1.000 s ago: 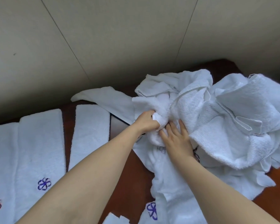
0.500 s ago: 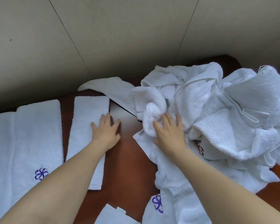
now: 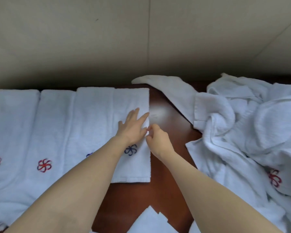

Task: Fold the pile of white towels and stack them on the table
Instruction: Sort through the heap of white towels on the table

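The right hand [image 3: 158, 140] has its grip closed in what looks like a pinch on the right edge of the rightmost folded towel [image 3: 133, 105] (the fingertips blur, so the exact hold is hard to read), while the left hand [image 3: 133, 127] lies flat on that same towel with fingers straight, just above its blue flower emblem [image 3: 130, 149]. That towel is the last of four folded strips laid side by side on the dark worktop [image 3: 165, 108]. The unfolded pile of white towels [image 3: 249, 125] is heaped well apart at the right.
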